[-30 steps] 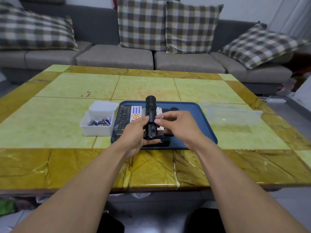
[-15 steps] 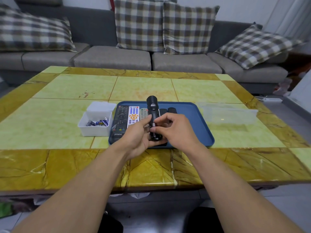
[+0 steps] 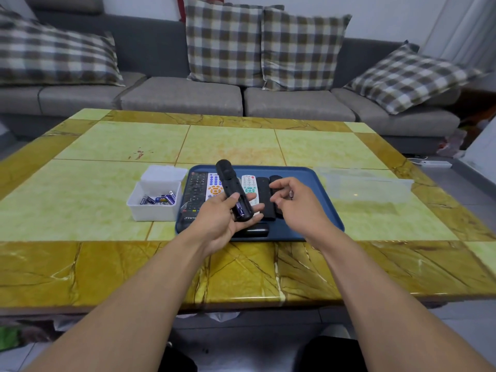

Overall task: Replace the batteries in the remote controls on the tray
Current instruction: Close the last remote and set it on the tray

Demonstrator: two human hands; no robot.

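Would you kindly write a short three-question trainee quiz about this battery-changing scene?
1. True or false: the left hand holds a black remote with a battery showing in its open back.
2. Where are the loose batteries? A) white box B) blue tray C) sofa
3. Fill in: the right hand hovers over the blue ____.

Key: 1 true; 2 A, the white box; 3 tray.

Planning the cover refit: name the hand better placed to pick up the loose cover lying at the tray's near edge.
Right. The right hand hangs free above the blue tray, close to the battery cover. The left hand is busy holding the black remote.
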